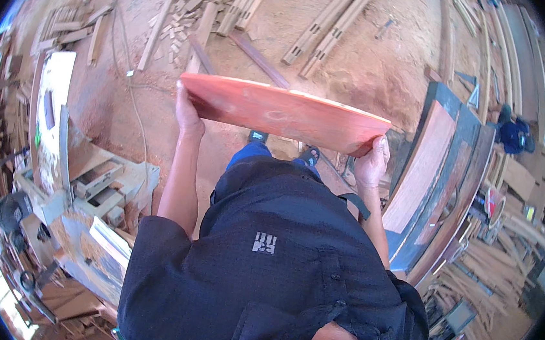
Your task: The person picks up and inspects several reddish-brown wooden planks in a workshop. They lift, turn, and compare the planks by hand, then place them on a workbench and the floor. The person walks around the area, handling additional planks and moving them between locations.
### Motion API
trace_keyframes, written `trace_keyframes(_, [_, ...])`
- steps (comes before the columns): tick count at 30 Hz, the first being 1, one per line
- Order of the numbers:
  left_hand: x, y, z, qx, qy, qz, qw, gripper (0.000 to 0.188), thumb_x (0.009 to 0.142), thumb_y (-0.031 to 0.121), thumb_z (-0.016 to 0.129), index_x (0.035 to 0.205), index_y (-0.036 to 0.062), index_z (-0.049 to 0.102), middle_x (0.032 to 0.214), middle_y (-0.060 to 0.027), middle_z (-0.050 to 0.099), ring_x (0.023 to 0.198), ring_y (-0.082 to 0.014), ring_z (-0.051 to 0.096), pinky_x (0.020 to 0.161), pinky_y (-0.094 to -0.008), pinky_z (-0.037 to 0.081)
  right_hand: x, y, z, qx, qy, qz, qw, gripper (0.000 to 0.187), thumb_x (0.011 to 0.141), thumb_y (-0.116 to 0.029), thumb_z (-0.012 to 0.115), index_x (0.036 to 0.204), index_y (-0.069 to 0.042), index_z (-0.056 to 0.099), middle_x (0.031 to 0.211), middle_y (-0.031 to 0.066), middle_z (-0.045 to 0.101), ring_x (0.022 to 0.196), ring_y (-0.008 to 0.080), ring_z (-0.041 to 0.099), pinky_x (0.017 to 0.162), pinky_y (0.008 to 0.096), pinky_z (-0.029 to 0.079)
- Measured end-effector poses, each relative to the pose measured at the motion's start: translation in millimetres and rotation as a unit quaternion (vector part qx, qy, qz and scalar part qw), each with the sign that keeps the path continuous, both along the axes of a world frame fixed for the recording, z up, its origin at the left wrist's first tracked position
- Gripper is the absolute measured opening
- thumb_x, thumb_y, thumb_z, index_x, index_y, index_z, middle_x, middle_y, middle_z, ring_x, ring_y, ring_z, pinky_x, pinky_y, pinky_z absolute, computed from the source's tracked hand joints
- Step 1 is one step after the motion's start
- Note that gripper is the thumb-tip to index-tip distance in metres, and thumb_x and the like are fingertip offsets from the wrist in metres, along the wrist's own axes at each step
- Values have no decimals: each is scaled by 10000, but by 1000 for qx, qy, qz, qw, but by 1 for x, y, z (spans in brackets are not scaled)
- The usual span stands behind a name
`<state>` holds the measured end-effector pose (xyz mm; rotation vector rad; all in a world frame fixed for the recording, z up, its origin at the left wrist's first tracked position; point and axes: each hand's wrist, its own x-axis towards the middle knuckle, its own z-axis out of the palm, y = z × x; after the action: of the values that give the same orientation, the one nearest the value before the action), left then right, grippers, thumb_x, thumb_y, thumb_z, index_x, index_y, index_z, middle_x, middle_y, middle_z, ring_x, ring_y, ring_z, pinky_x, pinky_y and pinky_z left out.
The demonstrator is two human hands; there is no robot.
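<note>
A reddish wooden board (pixel 277 112) is held up across the front of my body, its broad face toward me and its upper edge pale and slightly uneven. My left hand (pixel 189 109) grips its left end, with the thumb on the near face. At the right end my right hand (pixel 373 162) is closed round the lower corner. The fingers of both hands are partly hidden behind the board. Below it, my feet in dark sandals stand on the dusty floor.
To the right stands a dark workbench (pixel 407 182) with a plank (pixel 424 160) on it. A machine with a metal table (pixel 112 185) is on the left. Cut blocks (pixel 185 17) and slotted beams (pixel 329 36) lie ahead. A cable (pixel 130 93) crosses the floor. Scrap strips (pixel 493 273) pile up at right.
</note>
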<state>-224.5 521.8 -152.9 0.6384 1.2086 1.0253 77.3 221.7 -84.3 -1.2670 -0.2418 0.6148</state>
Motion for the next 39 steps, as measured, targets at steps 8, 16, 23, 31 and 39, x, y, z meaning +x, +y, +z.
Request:
trace_keyframes(8, [4, 20, 4, -13, -35, -37, 999, 509, 1065, 480, 470, 1341, 73, 603, 1312, -63, 647, 1220, -229, 578, 1057, -401, 428, -6, -16, 36, -28, -39, 91, 995, 419, 1045, -343, 579, 1244, 22, 639, 1179, 68, 675, 1097, 171, 614, 982, 344, 465])
trace_keyframes(16, [-22, 28, -60, 259, 511, -421, 703, 476, 1063, 375, 417, 1088, 0, 711, 1028, -260, 711, 926, -392, 700, 882, -471, 530, -33, 4, 55, 28, 154, 68, 985, 640, 1027, -285, 596, 1552, -25, 339, 1307, 142, 646, 1201, 236, 622, 1068, 388, 467])
trace_keyframes(23, [-31, -42, -113, -52, 337, -701, 627, 436, 948, 458, 582, 1027, 53, 725, 835, -119, 700, 630, -264, 659, 465, -411, 501, -45, 66, 74, 109, 114, 189, 969, 761, 1059, -287, 556, 1622, -121, 72, 1078, 179, 699, 936, 277, 737, 864, 394, 592])
trace_keyframes(31, [-38, -74, -104, -226, 241, -674, 661, 495, 922, 532, 621, 944, 49, 723, 758, -109, 669, 542, -231, 611, 421, -386, 445, -53, 77, 72, 54, 80, 177, 979, 779, 1059, -277, 551, 1635, -109, 55, 1044, 144, 712, 955, 249, 726, 876, 381, 580])
trace_keyframes(39, [-42, -32, -92, -97, 358, -430, 823, 515, 921, 565, 669, 933, 52, 716, 848, -54, 688, 698, -162, 640, 555, -329, 494, -50, 1, 43, 59, 95, 108, 988, 870, 978, -488, 634, 1628, -101, 203, 1393, 111, 578, 1270, 235, 570, 1078, 410, 466])
